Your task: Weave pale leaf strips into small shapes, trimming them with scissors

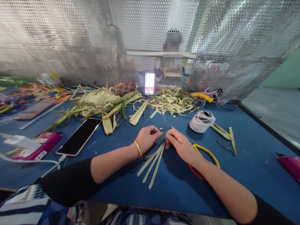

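Several narrow strips of pale dried husk (153,165), joined at their top end, fan out toward the table's front edge. My right hand (179,142) pinches that joined end between thumb and fingers. Just left of it, my left hand (148,137) is closed in a pinch, with what looks like fine thread between its fingertips. A faint thread runs from near my right fingers toward a white spool of thread (201,123). Yellow and red loops (214,156), like scissor handles, lie partly hidden under my right wrist.
Husk leaves (98,101) and shredded husk (174,101) lie along the back. A charging phone (79,137) and purple pack (44,146) are at left. Husk pieces (231,139) lie right. A lit phone (149,82) stands against the perforated metal screen (150,18); people sit behind it.
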The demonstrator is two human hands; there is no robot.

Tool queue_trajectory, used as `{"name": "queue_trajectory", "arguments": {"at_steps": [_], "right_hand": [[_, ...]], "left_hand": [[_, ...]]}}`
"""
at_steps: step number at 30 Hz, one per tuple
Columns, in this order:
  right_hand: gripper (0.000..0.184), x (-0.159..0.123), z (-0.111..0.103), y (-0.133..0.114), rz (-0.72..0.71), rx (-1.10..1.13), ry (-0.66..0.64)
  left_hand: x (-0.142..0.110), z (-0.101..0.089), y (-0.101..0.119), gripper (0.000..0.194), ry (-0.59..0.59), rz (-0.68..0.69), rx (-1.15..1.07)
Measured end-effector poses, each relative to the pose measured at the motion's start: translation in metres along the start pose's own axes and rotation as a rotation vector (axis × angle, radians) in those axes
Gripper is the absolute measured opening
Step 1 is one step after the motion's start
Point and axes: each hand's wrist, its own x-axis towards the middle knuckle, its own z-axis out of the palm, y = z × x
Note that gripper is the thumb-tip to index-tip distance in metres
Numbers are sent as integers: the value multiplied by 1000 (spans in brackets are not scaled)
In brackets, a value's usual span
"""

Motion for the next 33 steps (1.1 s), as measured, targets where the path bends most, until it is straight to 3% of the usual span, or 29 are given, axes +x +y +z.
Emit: {"name": "queue_trajectory", "arguments": {"at_steps": [4, 8, 16, 19, 21, 23, 25, 30, 33], "right_hand": [[8, 2, 1, 3, 32, 78, 20], [13, 2, 0, 1, 85, 118, -84], [20, 1, -2, -2, 122, 185, -102], [17, 1, -5, -6, 67, 170, 47], [15, 1, -8, -9, 25, 164, 151], [15, 1, -11, -11, -15, 173, 193], [15, 0, -12, -12, -57, 179, 195], [14, -3, -13, -15, -141, 76, 225], [12, -6, -12, -15, -196, -15, 211]], "left_hand": [[2, -3, -1, 20, 49, 173, 197], [-1, -4, 3, 20, 15, 256, 303], [-3, 3, 12, 15, 19, 304, 236], [-1, 7, 13, 22, 46, 216, 82], [-4, 9, 14, 34, -126, 49, -85], [-8, 10, 16, 36, -386, -176, -287], [-11, 10, 18, 33, -473, -300, -431], [-9, 4, 23, 15, -321, -288, -490], [-7, 0, 26, 14, -286, -272, -518]]}}
